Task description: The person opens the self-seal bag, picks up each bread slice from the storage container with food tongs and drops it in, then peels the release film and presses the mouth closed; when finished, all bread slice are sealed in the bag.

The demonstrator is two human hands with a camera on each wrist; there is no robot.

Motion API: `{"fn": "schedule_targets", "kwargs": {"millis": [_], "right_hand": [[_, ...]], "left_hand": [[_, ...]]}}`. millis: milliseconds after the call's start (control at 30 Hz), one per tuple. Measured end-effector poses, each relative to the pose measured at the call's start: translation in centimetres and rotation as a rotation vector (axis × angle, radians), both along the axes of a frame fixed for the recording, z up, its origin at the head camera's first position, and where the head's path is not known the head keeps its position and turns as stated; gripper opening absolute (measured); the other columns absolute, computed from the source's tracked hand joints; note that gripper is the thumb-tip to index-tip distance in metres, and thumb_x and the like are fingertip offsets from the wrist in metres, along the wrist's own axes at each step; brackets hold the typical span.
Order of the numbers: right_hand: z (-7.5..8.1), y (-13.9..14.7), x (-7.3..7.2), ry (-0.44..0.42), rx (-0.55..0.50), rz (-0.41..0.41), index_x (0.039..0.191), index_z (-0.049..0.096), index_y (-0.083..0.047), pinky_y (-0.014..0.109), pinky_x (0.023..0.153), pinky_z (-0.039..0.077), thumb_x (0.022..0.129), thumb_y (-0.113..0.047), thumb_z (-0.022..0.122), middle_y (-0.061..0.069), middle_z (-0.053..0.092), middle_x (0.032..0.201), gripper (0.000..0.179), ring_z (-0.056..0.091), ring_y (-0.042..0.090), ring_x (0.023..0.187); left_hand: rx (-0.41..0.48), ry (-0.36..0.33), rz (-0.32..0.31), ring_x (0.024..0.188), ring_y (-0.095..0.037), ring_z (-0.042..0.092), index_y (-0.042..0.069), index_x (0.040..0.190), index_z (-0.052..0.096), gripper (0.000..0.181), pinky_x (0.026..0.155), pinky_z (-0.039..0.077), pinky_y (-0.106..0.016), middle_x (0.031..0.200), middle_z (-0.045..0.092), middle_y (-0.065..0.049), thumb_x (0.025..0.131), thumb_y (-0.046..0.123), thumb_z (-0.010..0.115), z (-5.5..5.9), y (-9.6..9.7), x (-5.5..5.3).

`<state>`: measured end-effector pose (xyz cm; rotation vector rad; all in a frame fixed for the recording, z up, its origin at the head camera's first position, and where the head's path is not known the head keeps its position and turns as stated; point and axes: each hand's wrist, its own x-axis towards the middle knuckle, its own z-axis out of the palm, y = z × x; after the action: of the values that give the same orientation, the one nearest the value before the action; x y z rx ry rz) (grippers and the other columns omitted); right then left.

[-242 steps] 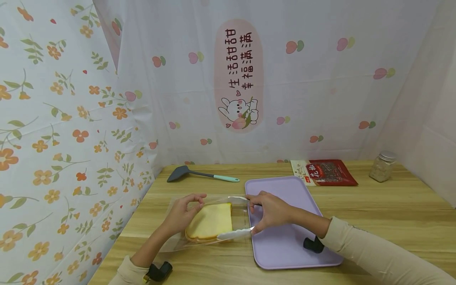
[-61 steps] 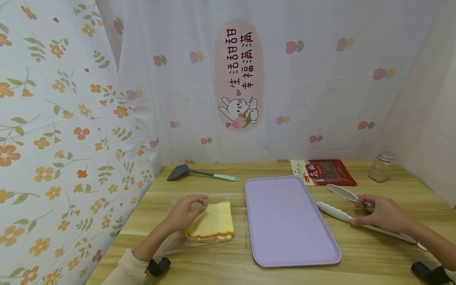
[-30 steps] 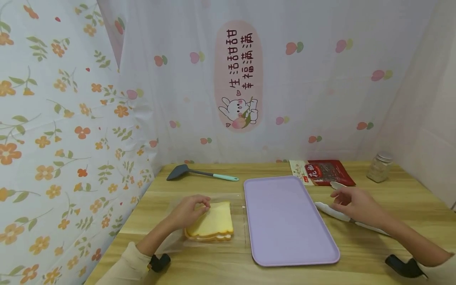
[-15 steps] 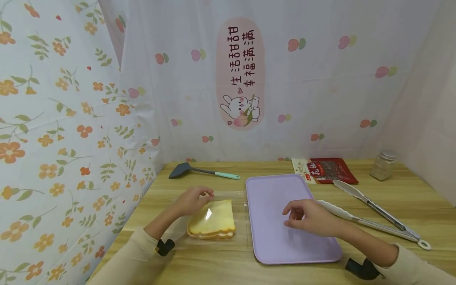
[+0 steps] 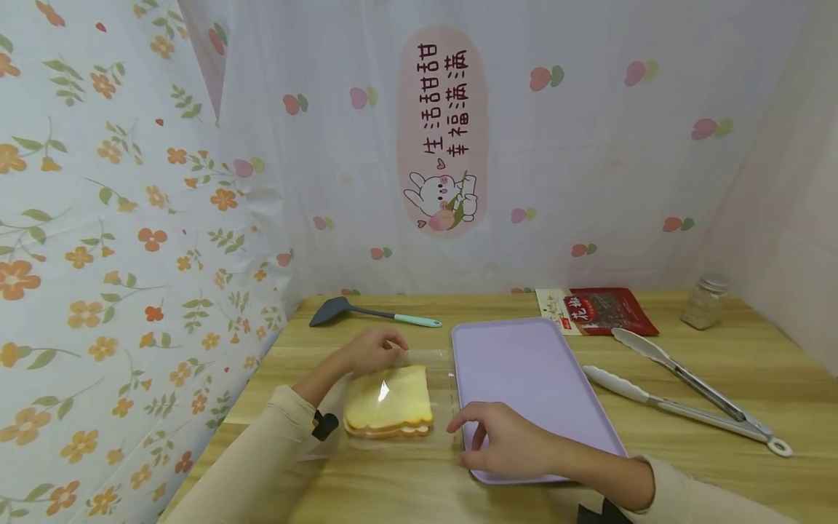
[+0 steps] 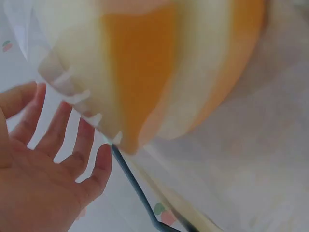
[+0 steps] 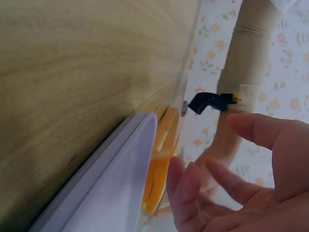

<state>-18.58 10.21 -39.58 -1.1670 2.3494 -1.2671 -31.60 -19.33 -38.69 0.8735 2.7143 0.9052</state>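
Observation:
A sandwich of bread slices lies inside a clear plastic bag on the table. My left hand is at the bag's far side, over the sandwich's back edge. In the left wrist view that hand's fingers are spread and loosely bent beside the film, pinching nothing. My right hand hovers over the near left corner of the lilac tray, empty, thumb and fingers apart, pointing at the bag's right end. Tongs with white tips lie spread on the table right of the tray.
A dark spatula with a mint handle lies at the back left. A red spice pouch lies behind the tray, and a glass jar stands at the back right corner. Printed curtains enclose the table.
The right hand drew the tongs out of the bag, laid them down right of the tray, then came back left, empty, toward the bag. The left hand shifted slightly right and back.

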Motion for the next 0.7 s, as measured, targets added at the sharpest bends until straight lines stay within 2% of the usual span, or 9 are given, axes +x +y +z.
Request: {"fn": "schedule_targets", "kwargs": {"millis": [67, 133, 233, 367, 467, 567, 600, 700], "right_hand": [[0.0, -0.5, 0.0, 0.010, 0.010, -0.034, 0.118, 0.063, 0.002, 0.023, 0.068, 0.051, 0.086, -0.017, 0.077, 0.016, 0.063, 0.120, 0.040, 0.062, 0.000, 0.070], [0.0, -0.9, -0.2, -0.020, 0.018, -0.057, 0.122, 0.060, 0.004, 0.022, 0.064, 0.052, 0.085, -0.016, 0.077, 0.018, 0.060, 0.123, 0.046, 0.061, 0.000, 0.067], [-0.3, -1.3, -0.5, -0.093, 0.029, -0.041, 0.125, 0.058, 0.005, 0.020, 0.056, 0.049, 0.086, -0.017, 0.077, 0.016, 0.061, 0.115, 0.049, 0.056, 0.000, 0.058], [-0.8, -1.8, -0.8, -0.176, 0.052, 0.011, 0.124, 0.060, 0.004, 0.018, 0.050, 0.043, 0.087, -0.019, 0.075, 0.014, 0.063, 0.114, 0.046, 0.046, 0.000, 0.049], [-1.0, -2.1, -1.0, -0.210, 0.073, 0.032, 0.122, 0.062, 0.004, 0.017, 0.047, 0.039, 0.087, -0.019, 0.074, 0.013, 0.063, 0.120, 0.043, 0.039, 0.000, 0.045], [-1.0, -2.3, -1.1, -0.237, 0.090, 0.033, 0.121, 0.064, 0.002, 0.016, 0.044, 0.035, 0.087, -0.019, 0.074, 0.010, 0.066, 0.114, 0.041, 0.034, 0.000, 0.042], [-1.0, -2.4, -1.1, -0.239, 0.094, 0.032, 0.121, 0.064, 0.002, 0.016, 0.044, 0.034, 0.087, -0.018, 0.074, 0.008, 0.067, 0.103, 0.040, 0.033, 0.000, 0.042], [-1.0, -2.4, -1.1, -0.238, 0.086, 0.033, 0.118, 0.065, 0.001, 0.017, 0.045, 0.034, 0.087, -0.017, 0.074, 0.006, 0.067, 0.101, 0.037, 0.034, 0.001, 0.043]], "left_hand": [[0.002, -0.035, -0.023, 0.100, -0.029, 0.066, -0.002, 0.112, 0.068, 0.023, 0.083, 0.053, -0.037, 0.118, 0.068, -0.015, 0.097, 0.010, 0.056, 0.2, 0.1, -0.5], [-0.014, -0.060, -0.050, 0.104, -0.029, 0.065, -0.002, 0.111, 0.069, 0.024, 0.087, 0.052, -0.038, 0.119, 0.069, -0.014, 0.097, 0.011, 0.055, 0.2, 0.3, -1.1], [-0.018, -0.125, -0.081, 0.110, -0.028, 0.063, -0.001, 0.112, 0.069, 0.024, 0.093, 0.050, -0.040, 0.118, 0.069, -0.011, 0.097, 0.011, 0.056, 0.2, 0.4, -1.7], [-0.014, -0.200, -0.078, 0.109, -0.022, 0.062, 0.001, 0.111, 0.070, 0.022, 0.096, 0.048, -0.041, 0.114, 0.069, -0.006, 0.098, 0.012, 0.058, 0.1, 1.0, -2.2], [-0.019, -0.241, -0.058, 0.104, -0.015, 0.061, 0.004, 0.110, 0.072, 0.021, 0.096, 0.047, -0.039, 0.110, 0.070, -0.002, 0.097, 0.014, 0.058, 0.0, 1.4, -2.4], [-0.020, -0.277, -0.056, 0.098, -0.011, 0.060, 0.005, 0.108, 0.072, 0.020, 0.094, 0.047, -0.036, 0.105, 0.071, 0.000, 0.097, 0.016, 0.060, -0.1, 1.7, -2.5], [-0.018, -0.289, -0.058, 0.097, -0.011, 0.060, 0.005, 0.107, 0.072, 0.019, 0.093, 0.047, -0.035, 0.104, 0.071, 0.000, 0.097, 0.016, 0.060, -0.1, 1.7, -2.6], [-0.009, -0.314, -0.069, 0.093, -0.010, 0.060, 0.003, 0.107, 0.072, 0.019, 0.089, 0.048, -0.032, 0.102, 0.071, -0.001, 0.097, 0.015, 0.061, -0.2, 1.8, -2.7]]}}
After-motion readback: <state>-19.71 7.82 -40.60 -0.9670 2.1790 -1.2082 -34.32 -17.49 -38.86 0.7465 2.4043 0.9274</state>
